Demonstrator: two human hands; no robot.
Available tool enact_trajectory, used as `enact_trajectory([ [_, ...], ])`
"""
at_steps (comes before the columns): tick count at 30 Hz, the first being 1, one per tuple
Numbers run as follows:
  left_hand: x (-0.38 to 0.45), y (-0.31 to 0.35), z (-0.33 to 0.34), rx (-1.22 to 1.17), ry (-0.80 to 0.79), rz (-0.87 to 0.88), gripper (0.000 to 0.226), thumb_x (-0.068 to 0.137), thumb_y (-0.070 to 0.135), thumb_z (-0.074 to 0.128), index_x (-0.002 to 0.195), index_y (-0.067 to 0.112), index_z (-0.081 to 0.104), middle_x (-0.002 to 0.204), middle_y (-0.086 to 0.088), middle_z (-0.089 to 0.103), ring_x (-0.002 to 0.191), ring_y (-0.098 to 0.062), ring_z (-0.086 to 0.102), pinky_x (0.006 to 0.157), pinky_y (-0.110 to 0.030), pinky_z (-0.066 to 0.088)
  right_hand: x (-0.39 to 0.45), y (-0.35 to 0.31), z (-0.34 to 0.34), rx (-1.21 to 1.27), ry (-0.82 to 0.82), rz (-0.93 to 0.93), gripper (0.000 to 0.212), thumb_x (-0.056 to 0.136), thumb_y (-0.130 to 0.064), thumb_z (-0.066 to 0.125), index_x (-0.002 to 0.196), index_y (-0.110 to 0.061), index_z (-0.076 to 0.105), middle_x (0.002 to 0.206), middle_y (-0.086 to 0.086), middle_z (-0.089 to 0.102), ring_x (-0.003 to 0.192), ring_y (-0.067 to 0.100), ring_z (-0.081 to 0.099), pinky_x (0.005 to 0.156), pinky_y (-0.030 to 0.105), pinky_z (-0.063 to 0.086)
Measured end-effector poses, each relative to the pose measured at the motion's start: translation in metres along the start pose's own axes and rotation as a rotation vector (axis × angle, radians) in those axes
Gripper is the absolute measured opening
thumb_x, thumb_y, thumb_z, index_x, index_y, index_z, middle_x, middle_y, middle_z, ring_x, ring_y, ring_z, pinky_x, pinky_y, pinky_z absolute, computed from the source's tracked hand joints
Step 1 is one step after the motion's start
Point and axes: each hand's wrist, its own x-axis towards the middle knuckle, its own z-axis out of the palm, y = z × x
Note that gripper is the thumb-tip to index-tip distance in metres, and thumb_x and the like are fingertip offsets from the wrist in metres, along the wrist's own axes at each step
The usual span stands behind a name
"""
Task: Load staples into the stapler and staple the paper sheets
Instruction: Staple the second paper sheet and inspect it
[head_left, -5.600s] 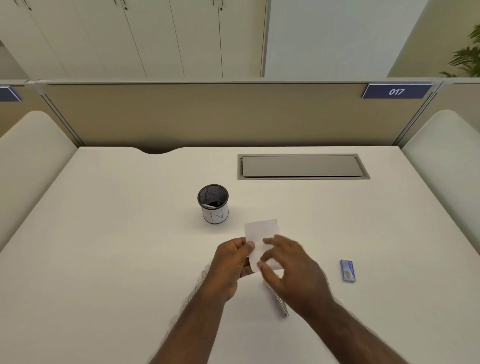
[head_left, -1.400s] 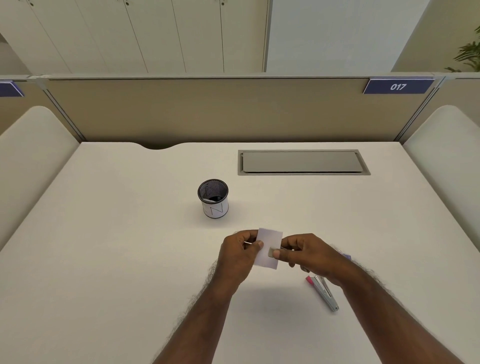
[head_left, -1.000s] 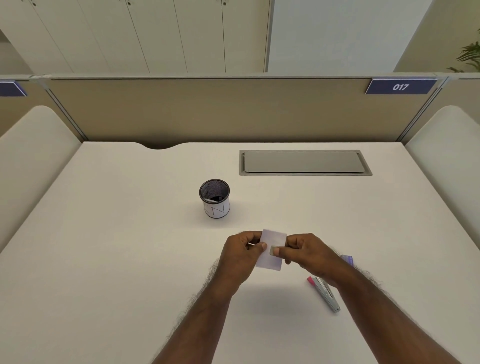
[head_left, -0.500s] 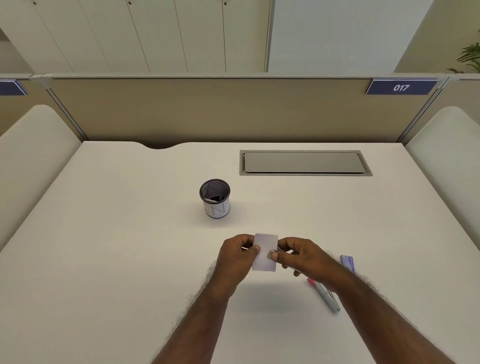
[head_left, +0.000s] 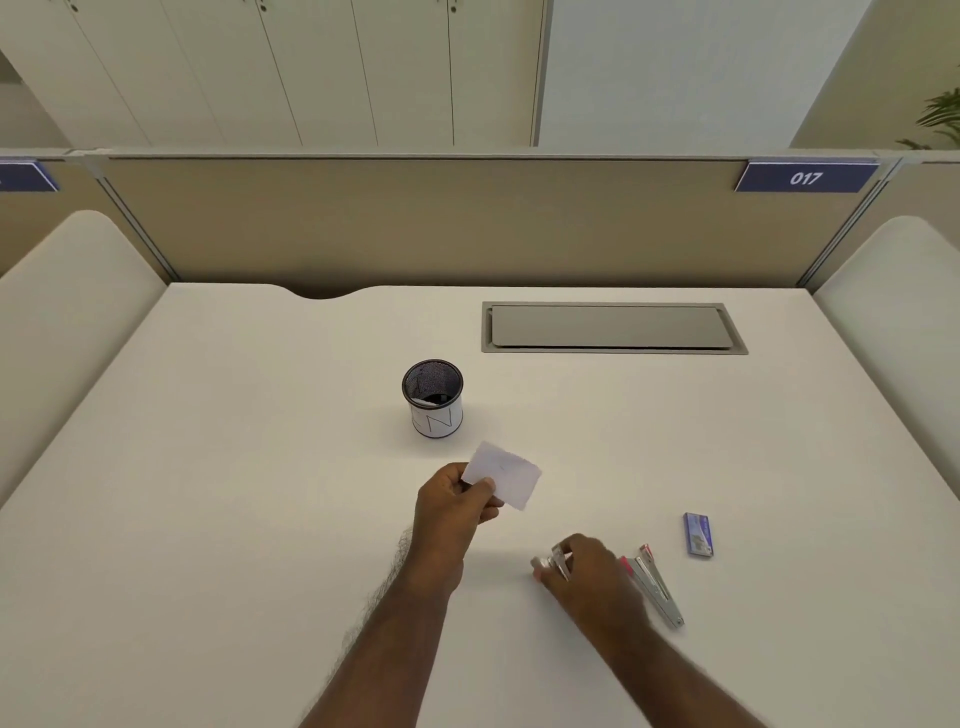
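Left hand (head_left: 451, 506) is up off the desk (head_left: 208, 519), thumb and curled fingers pinching the paper sheets (head_left: 503, 474), which fan out toward 1 o'clock. Right hand (head_left: 584, 574) hangs low, knuckles up, fingers curled round a small metal piece (head_left: 551, 562), blurred. Stapler (head_left: 655, 586) lies just beside it at 3 o'clock, staple box (head_left: 698, 534) beyond, mesh cup (head_left: 432, 397) at 12.

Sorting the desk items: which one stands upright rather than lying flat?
The black mesh pen cup; the pink and silver stapler and small blue staple box lie flat.
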Motion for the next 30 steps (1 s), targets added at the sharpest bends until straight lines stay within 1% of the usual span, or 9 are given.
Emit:
enact_trajectory([
  [3, -0.002, 0.004, 0.003, -0.100, -0.048, -0.006, 0.011, 0.087, -0.001, 0.061, 0.097, 0.004, 0.065, 0.087, -0.014, 0.072, 0.072, -0.022, 0.068, 0.068, -0.030, 0.056, -0.006, -0.003, 0.012, -0.174, -0.005, -0.020, 0.040, 0.087, -0.057, 0.053, 0.107, -0.023, 0.050, 0.107, -0.004, 0.056, 0.100, 0.016, 0.059, 0.077, 0.031, 0.047],
  [8, -0.010, 0.021, 0.008, -0.254, -0.097, 0.026, 0.022, 0.088, -0.007, 0.060, 0.107, 0.002, 0.058, 0.088, -0.015, 0.072, 0.072, -0.027, 0.071, 0.067, -0.032, 0.059, -0.010, -0.008, 0.008, -0.425, 0.051, -0.022, 0.054, 0.084, -0.067, 0.046, 0.119, -0.025, 0.044, 0.115, -0.007, 0.056, 0.105, 0.015, 0.056, 0.077, 0.029, 0.048],
  [10, -0.013, 0.033, 0.010, -0.288, -0.117, 0.047, 0.021, 0.089, -0.006, 0.059, 0.108, 0.003, 0.057, 0.089, -0.016, 0.073, 0.074, -0.029, 0.072, 0.066, -0.032, 0.059, -0.007, -0.018, -0.009, -0.263, 0.101, -0.011, 0.056, 0.082, -0.069, 0.050, 0.121, -0.031, 0.044, 0.113, -0.010, 0.055, 0.105, 0.014, 0.056, 0.075, 0.029, 0.044],
  [12, -0.017, 0.048, 0.013, -0.308, -0.140, 0.072, 0.018, 0.092, -0.001, 0.057, 0.109, 0.003, 0.057, 0.092, -0.018, 0.073, 0.078, -0.031, 0.073, 0.067, -0.032, 0.059, 0.000, -0.039, -0.042, 0.129, 0.123, -0.028, 0.044, 0.085, -0.067, 0.050, 0.115, -0.034, 0.052, 0.108, -0.013, 0.060, 0.098, 0.010, 0.059, 0.075, 0.029, 0.047],
  [14, -0.021, 0.066, 0.018, -0.312, -0.152, 0.105, 0.014, 0.094, 0.005, 0.056, 0.108, 0.004, 0.059, 0.090, -0.015, 0.074, 0.080, -0.032, 0.073, 0.067, -0.032, 0.059, 0.005, -0.069, -0.085, 0.568, 0.088, -0.098, 0.042, 0.086, -0.068, 0.046, 0.102, -0.033, 0.061, 0.102, -0.009, 0.067, 0.088, 0.011, 0.064, 0.072, 0.028, 0.052],
  [16, -0.027, 0.086, 0.025, -0.304, -0.158, 0.149, 0.012, 0.095, 0.008, 0.056, 0.106, 0.004, 0.060, 0.085, -0.012, 0.075, 0.080, -0.032, 0.074, 0.065, -0.031, 0.060, 0.004, -0.098, -0.128, 0.791, 0.029, -0.230, 0.045, 0.087, -0.066, 0.044, 0.103, -0.030, 0.066, 0.099, -0.005, 0.072, 0.086, 0.010, 0.068, 0.067, 0.028, 0.057],
  [20, -0.039, 0.122, 0.035, -0.255, -0.146, 0.271, 0.012, 0.096, 0.011, 0.056, 0.103, 0.004, 0.062, 0.086, -0.012, 0.075, 0.078, -0.030, 0.075, 0.064, -0.029, 0.060, -0.005, -0.133, -0.182, 0.902, 0.011, -0.404, 0.042, 0.086, -0.054, 0.053, 0.105, -0.022, 0.072, 0.098, 0.000, 0.076, 0.089, 0.014, 0.072, 0.068, 0.027, 0.059],
  [25, -0.049, 0.155, 0.037, -0.217, -0.187, 0.387, 0.013, 0.096, 0.013, 0.057, 0.101, 0.005, 0.064, 0.090, -0.018, 0.073, 0.075, -0.028, 0.074, 0.064, -0.030, 0.059, -0.005, -0.145, -0.206, 0.976, 0.046, -0.401, 0.017, 0.091, -0.022, 0.066, 0.100, -0.011, 0.074, 0.091, 0.007, 0.077, 0.084, 0.020, 0.074, 0.070, 0.029, 0.056],
  [30, -0.053, 0.162, 0.038, -0.210, -0.198, 0.419, 0.015, 0.096, 0.020, 0.058, 0.095, 0.010, 0.070, 0.082, -0.011, 0.073, 0.070, -0.021, 0.071, 0.061, -0.027, 0.057, -0.005, -0.147, -0.211, 1.061, 0.046, -0.364, 0.016, 0.088, -0.019, 0.070, 0.096, -0.007, 0.076, 0.084, 0.009, 0.076, 0.074, 0.016, 0.071, 0.067, 0.025, 0.056],
])
